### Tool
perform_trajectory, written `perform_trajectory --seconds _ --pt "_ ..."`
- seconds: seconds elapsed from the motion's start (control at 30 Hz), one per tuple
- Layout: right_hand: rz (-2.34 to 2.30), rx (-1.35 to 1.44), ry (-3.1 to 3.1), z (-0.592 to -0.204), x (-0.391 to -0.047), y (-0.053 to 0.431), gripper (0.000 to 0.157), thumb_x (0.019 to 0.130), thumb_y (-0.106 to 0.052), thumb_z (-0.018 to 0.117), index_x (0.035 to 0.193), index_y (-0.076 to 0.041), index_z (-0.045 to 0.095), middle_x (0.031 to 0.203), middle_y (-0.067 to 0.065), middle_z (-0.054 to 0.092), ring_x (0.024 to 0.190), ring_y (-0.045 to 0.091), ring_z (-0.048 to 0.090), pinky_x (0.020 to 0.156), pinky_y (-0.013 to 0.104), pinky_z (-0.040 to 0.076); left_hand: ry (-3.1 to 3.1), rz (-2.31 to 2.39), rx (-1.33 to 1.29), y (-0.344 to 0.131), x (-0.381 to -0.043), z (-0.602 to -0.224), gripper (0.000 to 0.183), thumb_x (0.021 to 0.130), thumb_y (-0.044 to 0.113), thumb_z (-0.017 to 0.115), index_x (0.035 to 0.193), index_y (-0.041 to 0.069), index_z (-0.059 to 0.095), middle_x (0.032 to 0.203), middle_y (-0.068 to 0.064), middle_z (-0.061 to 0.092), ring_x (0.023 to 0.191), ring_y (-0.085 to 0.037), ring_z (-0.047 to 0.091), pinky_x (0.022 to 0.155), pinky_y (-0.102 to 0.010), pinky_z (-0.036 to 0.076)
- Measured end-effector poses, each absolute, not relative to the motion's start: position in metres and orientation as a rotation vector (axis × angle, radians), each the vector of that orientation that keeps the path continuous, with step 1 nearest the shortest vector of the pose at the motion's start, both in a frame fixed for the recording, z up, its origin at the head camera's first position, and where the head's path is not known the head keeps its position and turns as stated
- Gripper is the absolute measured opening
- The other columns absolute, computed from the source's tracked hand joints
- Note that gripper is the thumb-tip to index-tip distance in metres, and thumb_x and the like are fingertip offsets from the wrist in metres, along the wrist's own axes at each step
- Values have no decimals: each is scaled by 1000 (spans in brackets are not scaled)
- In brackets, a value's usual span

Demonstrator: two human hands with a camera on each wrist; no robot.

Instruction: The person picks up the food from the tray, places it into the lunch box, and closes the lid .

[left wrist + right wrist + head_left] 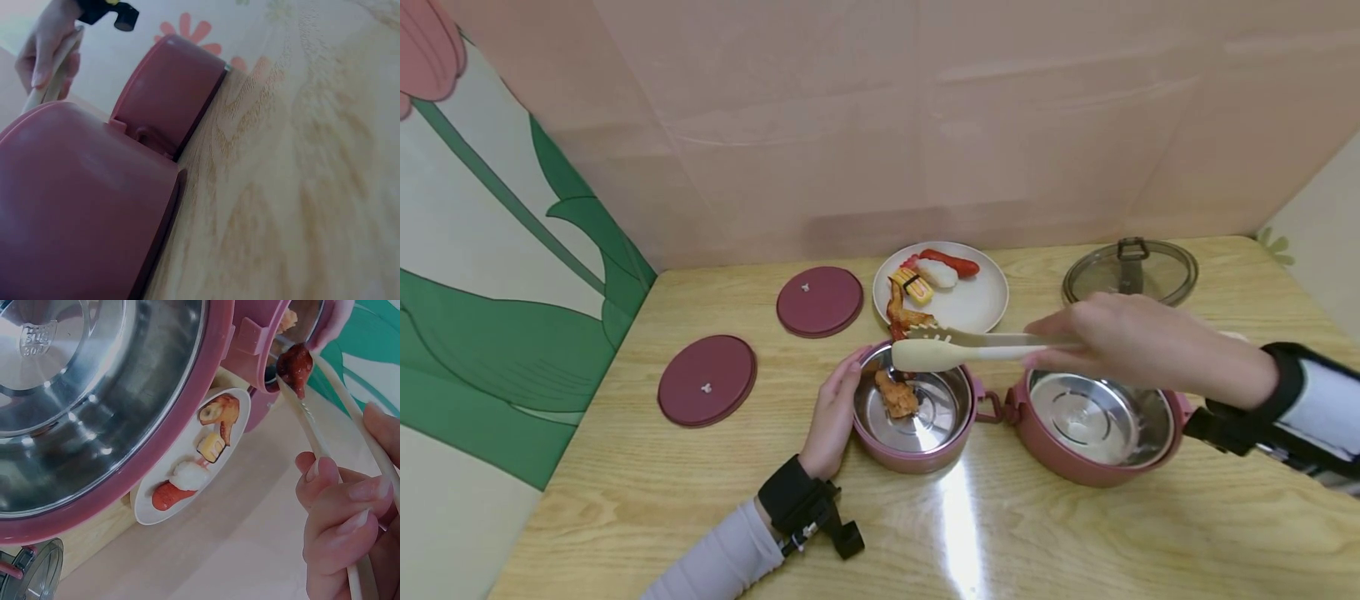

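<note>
My right hand [1101, 337] grips a pair of cream tongs [925, 355]. Between the tong tips, in the right wrist view, sits a glossy dark red-brown piece of food [294, 366], over the left pink pot [913, 460]. A browned, fried-looking chunk [897, 395] lies on that pot's steel bottom. My left hand [831, 412] rests along the left side of the same pot, fingertips at its rim. Below my right wrist stands a second, larger pink pot [1078, 467] with a bare steel inside.
Behind the pots, a white plate [981, 312] bears a sausage, rice with a topping, yellow sushi and a chicken wing. Two maroon lids [820, 302] lie at the left. A glass lid [1161, 271] is at the back right, near the wall. The pots' handles nearly meet.
</note>
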State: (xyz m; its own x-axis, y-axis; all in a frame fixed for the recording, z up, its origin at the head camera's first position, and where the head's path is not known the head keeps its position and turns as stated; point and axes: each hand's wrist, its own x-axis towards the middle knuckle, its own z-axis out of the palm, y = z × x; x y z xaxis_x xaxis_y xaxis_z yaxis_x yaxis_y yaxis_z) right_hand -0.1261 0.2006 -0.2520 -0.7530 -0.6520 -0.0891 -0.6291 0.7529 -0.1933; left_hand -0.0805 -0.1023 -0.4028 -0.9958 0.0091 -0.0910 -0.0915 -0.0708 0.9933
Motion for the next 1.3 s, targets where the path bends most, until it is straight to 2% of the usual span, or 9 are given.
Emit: perform_trajectory --seconds 0.6,0.77,0.93,1.3 --pt "-216 -1101 2820 -254 -124 202 37 88 -42 69 110 -13 74 88 -3 73 67 6 65 52 28 55 2108 2242 -76 -102 -82 -404 44 107 28 35 145 8 44 148 -8 45 142 -20 33 119 -39 22" --pt "-220 -1099 2787 -254 -123 202 36 88 -40 69 111 -13 74 87 -5 73 65 2 63 55 30 56 2107 2241 -79 -102 -82 -403 44 107 28 35 145 8 44 148 -8 45 142 -21 33 119 -40 22" --pt "-211 -1082 2766 -254 -123 204 36 89 -40 68 112 -13 73 86 -7 72 64 1 60 54 31 55 2114 2235 -96 -101 -82 -402 44 106 28 35 144 8 45 148 -9 45 142 -21 33 119 -39 22" --pt "-182 -1064 2751 -255 -120 208 42 89 -47 65 112 -12 73 90 -3 73 67 5 65 59 33 58 2101 2251 -84 -102 -81 -403 44 106 27 35 145 7 44 148 -10 45 142 -22 33 119 -40 22"
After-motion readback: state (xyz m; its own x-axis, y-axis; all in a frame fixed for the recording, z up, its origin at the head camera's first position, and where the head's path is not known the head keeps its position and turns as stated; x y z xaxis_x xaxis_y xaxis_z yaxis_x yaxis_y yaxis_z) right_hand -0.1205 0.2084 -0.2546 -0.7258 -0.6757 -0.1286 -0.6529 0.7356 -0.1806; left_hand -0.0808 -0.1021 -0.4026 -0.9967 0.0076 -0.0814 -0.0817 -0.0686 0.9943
